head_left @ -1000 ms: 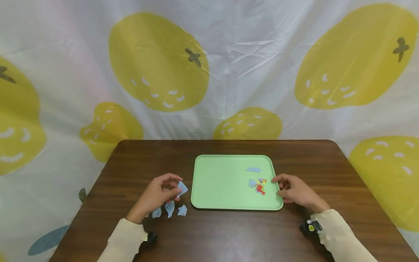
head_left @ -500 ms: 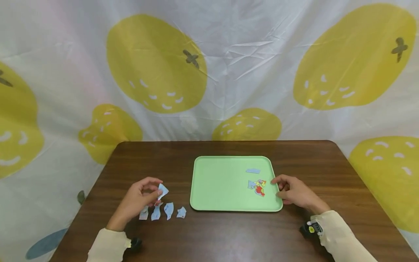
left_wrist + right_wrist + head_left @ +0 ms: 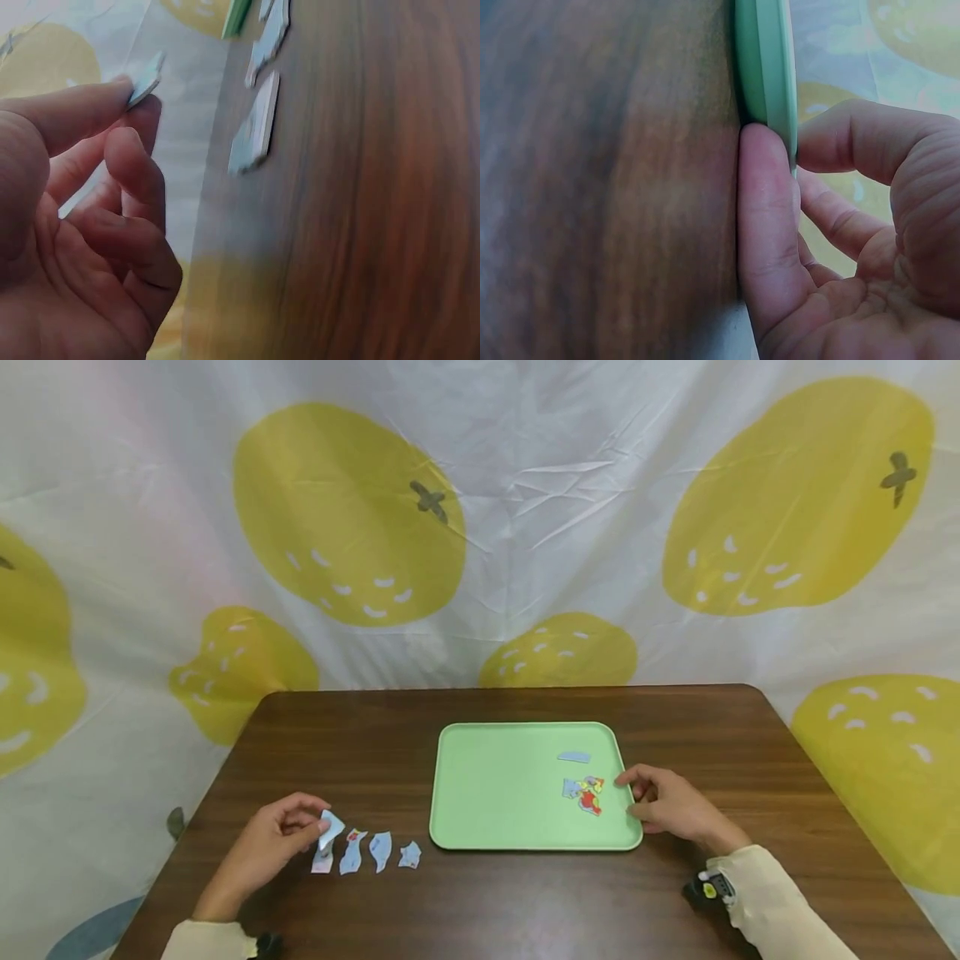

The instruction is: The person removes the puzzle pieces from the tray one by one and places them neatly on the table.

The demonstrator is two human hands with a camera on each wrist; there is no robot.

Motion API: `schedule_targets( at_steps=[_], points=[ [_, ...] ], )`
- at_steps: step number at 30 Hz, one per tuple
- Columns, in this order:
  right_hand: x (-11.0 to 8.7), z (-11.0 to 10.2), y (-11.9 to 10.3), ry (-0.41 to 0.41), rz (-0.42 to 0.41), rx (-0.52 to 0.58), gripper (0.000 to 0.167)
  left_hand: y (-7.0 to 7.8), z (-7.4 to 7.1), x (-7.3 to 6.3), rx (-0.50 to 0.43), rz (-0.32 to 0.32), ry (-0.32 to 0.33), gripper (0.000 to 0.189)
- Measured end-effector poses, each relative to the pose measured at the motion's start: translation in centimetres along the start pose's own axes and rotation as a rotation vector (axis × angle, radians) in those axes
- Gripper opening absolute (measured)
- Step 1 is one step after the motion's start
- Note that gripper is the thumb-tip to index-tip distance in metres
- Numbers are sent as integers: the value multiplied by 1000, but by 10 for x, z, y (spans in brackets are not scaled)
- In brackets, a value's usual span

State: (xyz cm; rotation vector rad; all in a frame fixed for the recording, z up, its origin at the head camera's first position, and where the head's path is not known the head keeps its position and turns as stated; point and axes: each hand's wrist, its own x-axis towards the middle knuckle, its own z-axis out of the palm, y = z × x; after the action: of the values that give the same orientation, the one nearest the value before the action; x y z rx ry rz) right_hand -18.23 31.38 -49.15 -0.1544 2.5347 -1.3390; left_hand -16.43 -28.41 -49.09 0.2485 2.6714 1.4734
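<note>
My left hand [image 3: 264,842] pinches a light blue puzzle piece [image 3: 331,829] between thumb and fingertips. In the left wrist view that piece [image 3: 148,81] is thin and held by its edge, raised from the table. It overlaps the leftmost of several loose puzzle pieces [image 3: 352,852] in a row on the table. To the right lies a pale green tray [image 3: 495,793]. My right hand [image 3: 675,806] grips the tray's right rim, with one finger low against its outer side and another over the edge, as the right wrist view shows.
On the tray's right half lie a small cluster of red, yellow and blue puzzle pieces [image 3: 588,797] and a single narrow blue piece [image 3: 574,757] behind it. The brown wooden table [image 3: 510,910] ends at a hanging cloth [image 3: 510,527] with yellow fruit print.
My left hand has carried the puzzle piece leftward and toward me, from beside the tray to the row's left end, uncovering the row. The right hand keeps its place on the rim.
</note>
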Motion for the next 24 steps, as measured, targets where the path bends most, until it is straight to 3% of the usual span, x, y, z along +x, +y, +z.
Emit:
schedule_targets(
  at_steps=[6, 12, 17, 24],
  points=[
    [2, 0, 0, -5, -6, -14, 42, -9, -14, -7, 77, -66, -67, 25],
    [4, 1, 0, -7, -4, -12, 41, -17, -27, -13, 177, -107, -92, 26],
    [2, 0, -1, -7, 2, -17, 40, -23, -33, -11, 246, -118, -95, 26],
    [0, -1, -1, -6, -1, -27, 40, -29, -29, -7, 334, -139, -42, 21]
  ],
)
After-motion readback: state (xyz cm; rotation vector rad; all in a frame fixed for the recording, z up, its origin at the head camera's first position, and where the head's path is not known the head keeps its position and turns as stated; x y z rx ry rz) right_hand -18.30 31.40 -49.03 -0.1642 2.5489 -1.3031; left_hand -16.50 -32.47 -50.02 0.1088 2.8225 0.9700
